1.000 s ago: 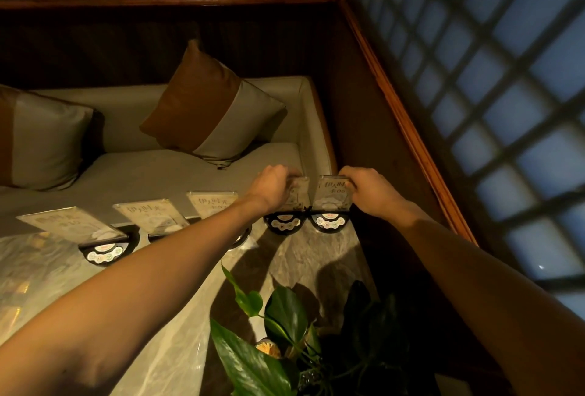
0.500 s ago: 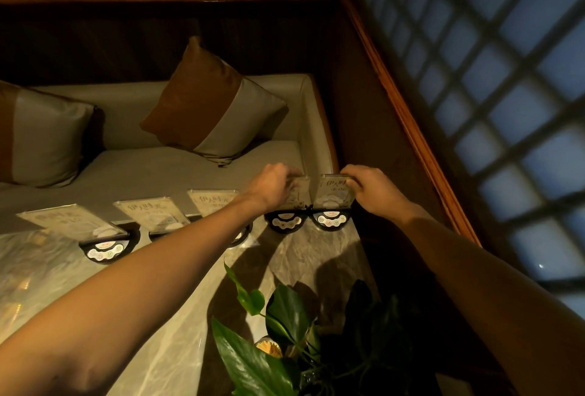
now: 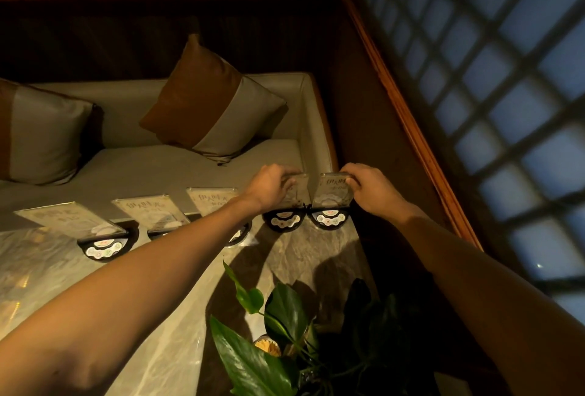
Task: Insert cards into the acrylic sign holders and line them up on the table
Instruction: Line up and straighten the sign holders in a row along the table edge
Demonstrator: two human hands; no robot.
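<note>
Your one head-worn camera looks forward and steeply down over the marble table [image 3: 316, 256], close above it. You face its far edge, with the lattice window [image 3: 506, 95] to the table's right.

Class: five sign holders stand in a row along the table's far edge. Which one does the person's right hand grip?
The sign holder at the right end, nearest the lattice window. The right hand pinches its top corner; the left hand holds its neighbour.
</note>
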